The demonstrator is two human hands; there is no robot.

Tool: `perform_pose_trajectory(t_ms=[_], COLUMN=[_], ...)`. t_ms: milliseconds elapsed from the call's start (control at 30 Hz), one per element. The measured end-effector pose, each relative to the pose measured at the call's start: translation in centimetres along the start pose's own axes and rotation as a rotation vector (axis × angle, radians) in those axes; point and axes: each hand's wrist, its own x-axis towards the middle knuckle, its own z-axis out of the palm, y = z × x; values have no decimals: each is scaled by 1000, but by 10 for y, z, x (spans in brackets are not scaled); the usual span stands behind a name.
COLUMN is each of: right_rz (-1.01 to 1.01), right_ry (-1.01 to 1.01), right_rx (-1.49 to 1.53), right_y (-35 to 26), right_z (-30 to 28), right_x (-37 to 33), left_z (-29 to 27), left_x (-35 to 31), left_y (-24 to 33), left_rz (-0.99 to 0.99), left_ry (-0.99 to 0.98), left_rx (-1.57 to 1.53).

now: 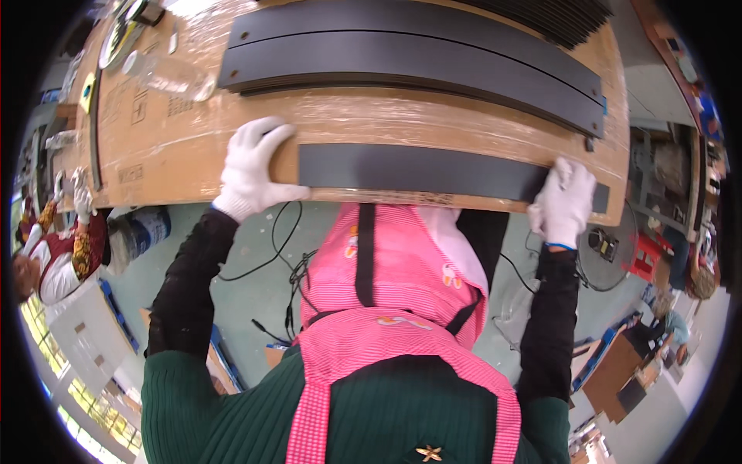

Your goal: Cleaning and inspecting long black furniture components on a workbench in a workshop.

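Note:
A long flat dark grey strip [417, 170] lies along the near edge of a film-wrapped cardboard surface [185, 158]. At its left end is my left hand [251, 170] in a white glove, open, fingers and thumb spread apart. The thumb tip reaches the strip's lower left corner. My right hand [566, 203], also white-gloved, lies over the strip near its right end with the fingers curled round it; the fingertips' grip is partly hidden. Farther back sits a stack of similar dark grey strips [417, 58] with small holes at the ends.
A clear plastic bottle [170, 76] lies at the upper left, near a roll of tape [145, 11]. More dark strips [541, 15] are piled at the far right. Black cables [290, 271] trail on the floor. A red stool [648, 255] and other people [62, 247] are around.

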Motion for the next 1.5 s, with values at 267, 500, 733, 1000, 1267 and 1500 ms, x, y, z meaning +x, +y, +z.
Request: perform_pose_trajectory(t_ms=[267,500,733,1000,1267,1500], right_rz=[-1100,-1315,-1213,-1249,-1364,-1325], right_ry=[-113,-117,9,-324,-254,-389], right_rx=[46,160,61,9,-28,-84], right_y=[-180,-187,-211,-196,-198,-217], right_z=[108,128,125,92,112,111], right_x=[-131,-148,-160,-152,-154,-157], left_z=[2,2,2,-1,1,2], left_x=[8,1,3,2,1,1], left_y=[0,-4,-6,-7,-12,-11], left_rz=[125,84,78,95,140,140], left_ry=[42,97,67,74,80,87], left_rx=[-53,-109,-130,-137,-152,-149])
